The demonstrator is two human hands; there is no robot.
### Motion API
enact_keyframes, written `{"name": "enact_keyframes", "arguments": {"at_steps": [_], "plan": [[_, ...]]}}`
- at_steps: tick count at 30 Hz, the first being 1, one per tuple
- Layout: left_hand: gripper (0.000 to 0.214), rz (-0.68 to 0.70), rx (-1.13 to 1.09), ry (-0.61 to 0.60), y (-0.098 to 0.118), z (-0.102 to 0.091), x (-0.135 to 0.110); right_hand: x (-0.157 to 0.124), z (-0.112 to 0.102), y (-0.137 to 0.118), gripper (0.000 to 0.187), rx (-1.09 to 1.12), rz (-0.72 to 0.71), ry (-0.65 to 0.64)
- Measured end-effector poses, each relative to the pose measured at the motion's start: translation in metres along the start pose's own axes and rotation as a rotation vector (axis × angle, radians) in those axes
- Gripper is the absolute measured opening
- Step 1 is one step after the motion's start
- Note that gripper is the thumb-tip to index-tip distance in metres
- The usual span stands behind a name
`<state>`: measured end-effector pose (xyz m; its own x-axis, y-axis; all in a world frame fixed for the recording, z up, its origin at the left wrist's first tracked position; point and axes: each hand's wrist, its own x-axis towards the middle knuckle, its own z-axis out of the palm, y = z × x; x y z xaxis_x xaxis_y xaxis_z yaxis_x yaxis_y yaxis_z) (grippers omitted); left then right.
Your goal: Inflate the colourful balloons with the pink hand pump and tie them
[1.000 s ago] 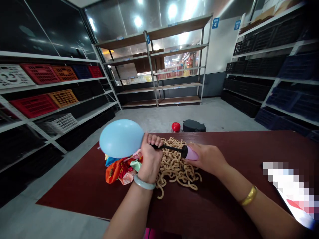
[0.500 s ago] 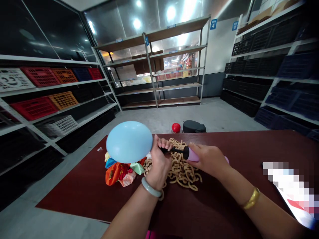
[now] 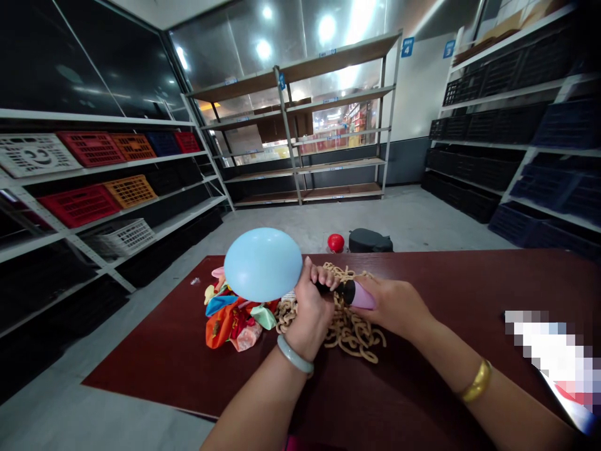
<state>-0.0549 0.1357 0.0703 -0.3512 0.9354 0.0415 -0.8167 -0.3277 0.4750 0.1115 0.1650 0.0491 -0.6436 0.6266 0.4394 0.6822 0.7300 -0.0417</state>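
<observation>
A light blue inflated balloon (image 3: 263, 264) sits beyond the thumb side of my left hand (image 3: 315, 294). That hand is closed around the black front end of a hand balloon pump, and the balloon's neck is hidden by it. My right hand (image 3: 392, 302) grips the pump's pink-purple body. Between the hands shows the pump's black collar (image 3: 346, 292). Beneath them lies a heap of tan, curled rope-like pieces (image 3: 359, 338). To the left, colourful limp pieces (image 3: 228, 326) in orange, blue, green and pink lie in a pile, partly behind the balloon.
All this is over a dark red table (image 3: 154, 357). At the right lies a blurred-out flat device (image 3: 554, 357). Past the far edge are a red round object (image 3: 335, 243) and a dark grey bag-like object (image 3: 370, 240). Shelves with crates (image 3: 89, 150) line the sides.
My hands have come closer together, and the black rod between them has slid in, leaving little of it showing. The view has shifted slightly; balloon and left hand sit further right.
</observation>
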Motion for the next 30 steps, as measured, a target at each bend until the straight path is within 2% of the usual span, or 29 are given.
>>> {"name": "enact_keyframes", "arguments": {"at_steps": [7, 10, 13, 19, 22, 26, 30], "plan": [[0.046, 0.165, -0.065, 0.027, 0.074, -0.011, 0.023, 0.0, 0.003, 0.012, 0.059, -0.022, 0.002, 0.0], [0.046, 0.212, -0.081, 0.027, 0.086, -0.013, 0.026, 0.0, 0.002, 0.015, 0.059, -0.032, 0.002, 0.012], [0.045, 0.199, -0.106, 0.015, 0.073, -0.01, 0.023, 0.0, 0.0, 0.015, 0.055, -0.068, 0.008, 0.015], [0.043, 0.064, -0.08, -0.049, 0.01, 0.003, 0.0, -0.002, -0.005, 0.005, 0.053, -0.083, 0.013, 0.028], [0.043, 0.008, -0.046, -0.059, -0.01, 0.007, -0.011, -0.002, -0.007, -0.002, 0.052, -0.051, 0.01, 0.007], [0.042, 0.009, -0.031, -0.048, -0.016, 0.008, -0.016, -0.001, -0.005, -0.006, 0.053, -0.02, 0.015, 0.014], [0.044, 0.011, -0.024, -0.031, -0.005, 0.005, -0.008, 0.001, 0.0, -0.002, 0.054, 0.021, 0.002, 0.005]]}}
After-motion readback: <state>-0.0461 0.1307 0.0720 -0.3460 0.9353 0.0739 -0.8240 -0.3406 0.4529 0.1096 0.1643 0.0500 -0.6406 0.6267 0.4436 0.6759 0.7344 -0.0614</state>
